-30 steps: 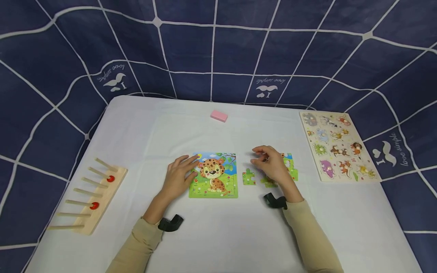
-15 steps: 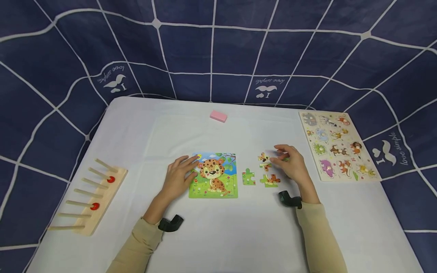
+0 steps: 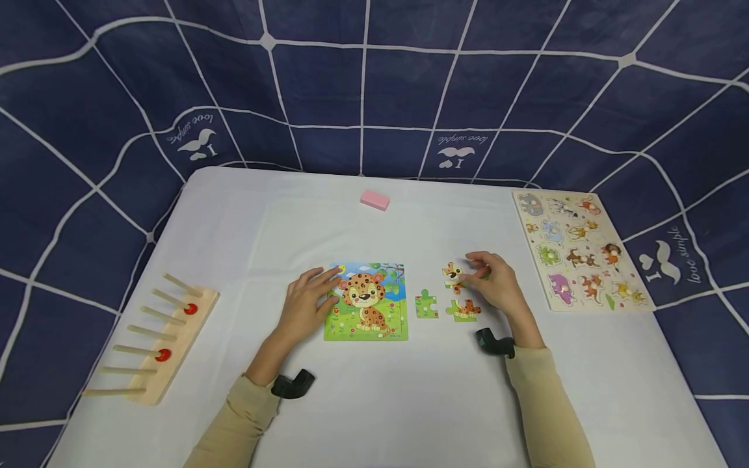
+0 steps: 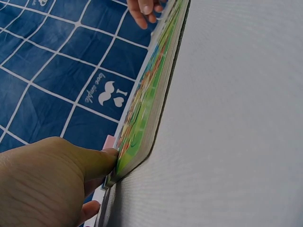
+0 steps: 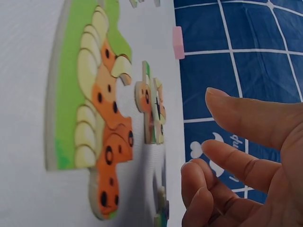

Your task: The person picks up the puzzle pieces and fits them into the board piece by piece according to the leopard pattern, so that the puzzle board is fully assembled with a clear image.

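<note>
My left hand (image 3: 306,303) rests on the left side of the square leopard puzzle (image 3: 365,305), thumb and fingertips touching it. In the left wrist view the thumb (image 4: 102,161) lies on a corner of the puzzle (image 4: 144,99). Over the loose pieces hovers my right hand (image 3: 494,279). Nothing shows between its thumb and fingers in the right wrist view. By its thumb tip is a leopard-face piece (image 3: 452,273). A spotted-body piece (image 3: 465,309) lies nearer me, with a green piece (image 3: 426,305) to its left. The right hand covers the table beneath it.
A peg rack (image 3: 175,344) with two red beads stands at the left. An animal board (image 3: 579,253) lies at the far right. A pink block (image 3: 375,199) sits near the back edge of the white table (image 3: 281,221).
My right hand has moved right and uncovered the leopard-face piece, then drifted slightly back left. Pieces seen to its right earlier are now hidden behind it. The left hand stays put.
</note>
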A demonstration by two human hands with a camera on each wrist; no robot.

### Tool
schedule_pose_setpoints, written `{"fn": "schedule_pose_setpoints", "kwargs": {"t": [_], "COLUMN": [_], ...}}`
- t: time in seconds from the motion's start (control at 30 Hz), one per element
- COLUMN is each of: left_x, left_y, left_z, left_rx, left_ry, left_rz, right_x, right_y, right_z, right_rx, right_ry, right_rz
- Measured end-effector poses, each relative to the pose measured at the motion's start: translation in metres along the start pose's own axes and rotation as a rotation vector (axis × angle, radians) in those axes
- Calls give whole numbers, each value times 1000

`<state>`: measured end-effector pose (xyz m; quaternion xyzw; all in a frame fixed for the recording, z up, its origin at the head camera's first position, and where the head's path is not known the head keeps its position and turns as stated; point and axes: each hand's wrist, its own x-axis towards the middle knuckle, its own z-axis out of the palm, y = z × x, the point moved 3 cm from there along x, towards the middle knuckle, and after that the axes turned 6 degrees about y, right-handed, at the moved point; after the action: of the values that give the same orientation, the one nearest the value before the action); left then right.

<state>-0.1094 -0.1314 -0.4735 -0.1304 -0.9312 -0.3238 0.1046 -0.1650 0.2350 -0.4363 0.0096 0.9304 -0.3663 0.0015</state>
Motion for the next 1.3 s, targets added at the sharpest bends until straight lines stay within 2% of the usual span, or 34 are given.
{"fn": "schedule_pose_setpoints", "kwargs": {"t": [0.37, 0.73, 1.0, 1.3], "left_x": [0, -1, 0, 0], "left_y": [-1, -1, -1, -1], "left_z": [1, 2, 0, 1], "left_rx": [0, 3, -1, -3], "left_ry": [9, 29, 9, 9], "left_rz": [12, 28, 11, 8], "right_x": [1, 2, 1, 1], "right_y": [5, 7, 6, 10], "right_z": [10, 15, 17, 21], "right_rx": [-25, -40, -67, -77], "right_ry": [-50, -48, -57, -58], "right_rz": [25, 1, -31, -13]}}
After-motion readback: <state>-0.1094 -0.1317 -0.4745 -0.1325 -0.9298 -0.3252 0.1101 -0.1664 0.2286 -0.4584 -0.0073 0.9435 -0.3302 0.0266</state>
